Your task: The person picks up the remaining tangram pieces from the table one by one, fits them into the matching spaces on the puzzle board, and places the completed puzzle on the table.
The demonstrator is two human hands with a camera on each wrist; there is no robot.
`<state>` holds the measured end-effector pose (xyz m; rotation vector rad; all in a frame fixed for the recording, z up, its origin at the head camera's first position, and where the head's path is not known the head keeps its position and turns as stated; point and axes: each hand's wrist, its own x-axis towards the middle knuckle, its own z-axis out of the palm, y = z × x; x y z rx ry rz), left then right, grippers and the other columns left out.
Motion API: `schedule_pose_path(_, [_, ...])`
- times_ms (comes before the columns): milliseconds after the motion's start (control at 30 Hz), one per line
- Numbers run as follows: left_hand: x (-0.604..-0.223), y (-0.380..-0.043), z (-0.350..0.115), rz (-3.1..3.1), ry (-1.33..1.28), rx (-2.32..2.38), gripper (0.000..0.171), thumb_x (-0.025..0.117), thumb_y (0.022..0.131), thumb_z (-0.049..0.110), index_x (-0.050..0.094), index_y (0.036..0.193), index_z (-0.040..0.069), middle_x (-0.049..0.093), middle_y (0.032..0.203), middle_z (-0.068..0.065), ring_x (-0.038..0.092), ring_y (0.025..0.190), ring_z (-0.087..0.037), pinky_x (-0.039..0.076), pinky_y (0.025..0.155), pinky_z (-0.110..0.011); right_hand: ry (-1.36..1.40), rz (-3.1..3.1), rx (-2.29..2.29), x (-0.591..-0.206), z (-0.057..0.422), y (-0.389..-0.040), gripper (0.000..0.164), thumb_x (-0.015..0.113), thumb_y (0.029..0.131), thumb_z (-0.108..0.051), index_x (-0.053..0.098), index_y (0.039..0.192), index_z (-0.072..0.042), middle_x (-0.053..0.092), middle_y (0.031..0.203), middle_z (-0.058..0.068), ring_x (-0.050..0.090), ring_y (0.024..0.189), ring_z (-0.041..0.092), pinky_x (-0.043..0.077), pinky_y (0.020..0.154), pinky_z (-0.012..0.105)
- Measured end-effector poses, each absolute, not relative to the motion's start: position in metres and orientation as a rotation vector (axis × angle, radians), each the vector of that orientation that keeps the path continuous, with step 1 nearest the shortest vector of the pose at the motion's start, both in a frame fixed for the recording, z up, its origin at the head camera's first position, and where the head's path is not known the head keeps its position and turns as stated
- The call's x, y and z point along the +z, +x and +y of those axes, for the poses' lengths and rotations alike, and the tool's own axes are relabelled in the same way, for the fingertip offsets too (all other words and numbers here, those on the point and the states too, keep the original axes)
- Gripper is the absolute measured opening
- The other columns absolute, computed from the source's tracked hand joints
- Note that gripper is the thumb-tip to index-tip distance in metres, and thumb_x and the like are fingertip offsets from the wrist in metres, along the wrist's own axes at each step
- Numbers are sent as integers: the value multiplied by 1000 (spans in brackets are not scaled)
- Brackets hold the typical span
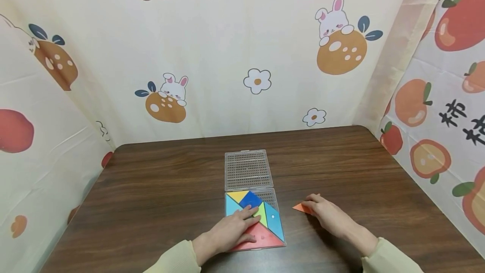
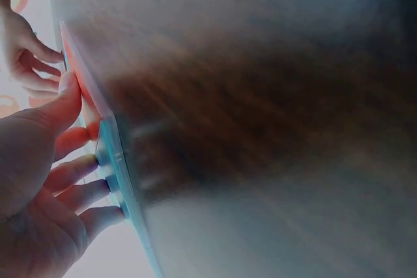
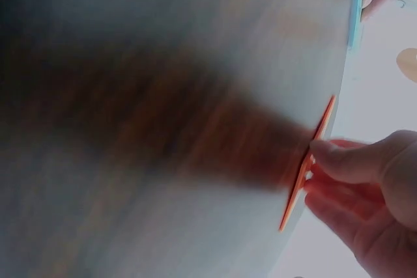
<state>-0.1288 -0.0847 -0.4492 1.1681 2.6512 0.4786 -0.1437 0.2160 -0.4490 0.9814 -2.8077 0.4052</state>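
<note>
My left hand (image 1: 230, 230) rests with spread, nearly straight fingers on tangram pieces lying in a clear plastic tray (image 1: 268, 196). Under and around it are a large pink-red triangle (image 1: 263, 238), a lime-green piece (image 1: 262, 215), a dark blue piece (image 1: 251, 199), a yellow triangle (image 1: 236, 195) and light blue pieces, one at the left (image 1: 230, 206) and one at the right (image 1: 274, 221). To the right of the tray, my right hand (image 1: 330, 216) pinches an orange triangle tangram piece (image 3: 303, 172) between thumb and fingers. In the right wrist view the piece is edge-on, close to the table.
The tray's hinged, perforated clear lid (image 1: 248, 169) lies open behind it. Both sit on a dark wood-grain table (image 1: 170, 188). Printed curtains (image 1: 227, 33) with fruit and rabbits stand at the back and along both sides.
</note>
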Motion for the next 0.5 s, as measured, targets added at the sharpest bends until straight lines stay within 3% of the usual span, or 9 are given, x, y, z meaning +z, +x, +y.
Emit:
schedule_pose_path(200, [-449,-129,-84,2653,1161,467,54,50,86,45,48,129,14,37,138,-4,32,126,-25,39,91,-42,997,-2817,425,-446,217,-144,24,68,73,2,65,96,0,58,95,6,58,85,21,50,71,35])
schedule_pose_path(500, [-449,-129,-84,2663,1176,461,53,51,85,43,49,129,12,38,137,-6,33,125,-26,39,90,-42,404,-2905,402,-438,211,-136,28,75,69,-17,64,87,3,51,70,4,50,57,14,44,49,31])
